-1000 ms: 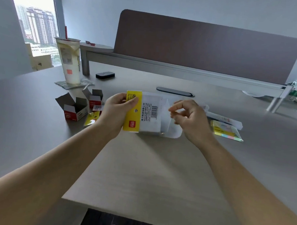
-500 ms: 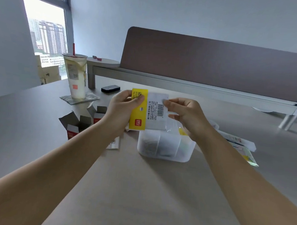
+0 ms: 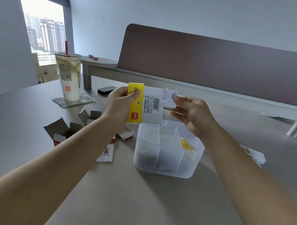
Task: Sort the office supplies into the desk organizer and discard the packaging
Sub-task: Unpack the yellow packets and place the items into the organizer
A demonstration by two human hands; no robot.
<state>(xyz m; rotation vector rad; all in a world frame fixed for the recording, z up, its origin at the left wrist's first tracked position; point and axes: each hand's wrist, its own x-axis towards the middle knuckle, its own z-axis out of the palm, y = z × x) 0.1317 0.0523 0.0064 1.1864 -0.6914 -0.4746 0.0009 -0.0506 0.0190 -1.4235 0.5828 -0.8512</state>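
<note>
Yellow-and-white packet (image 3: 145, 104) held up above the frosted desk organizer (image 3: 167, 152), gripped at both ends. Left hand (image 3: 120, 105) curled round the yellow end, thumb across the front. Right hand (image 3: 193, 112) pinching the clear plastic flap at the other end between thumb and forefinger, remaining fingers loosely bent below. Barcode and printed label facing up on the white middle section.

Organizer standing on the grey tabletop (image 3: 120, 198) directly beneath the packet, split by upright dividers into compartments; something yellow (image 3: 186, 145) lodged in the right-hand compartment, dark contents faintly visible through the wall of the left one, too blurred to identify.

Opened small cardboard boxes (image 3: 62, 132) with red-and-white sides scattered left of the organizer, flaps up, plus a flat torn wrapper (image 3: 106, 152) near the left forearm. Tall lidded drink cup (image 3: 68, 77) with a red straw further back on a crumpled mat. Small black device (image 3: 107, 89) lying behind the packet.
</note>
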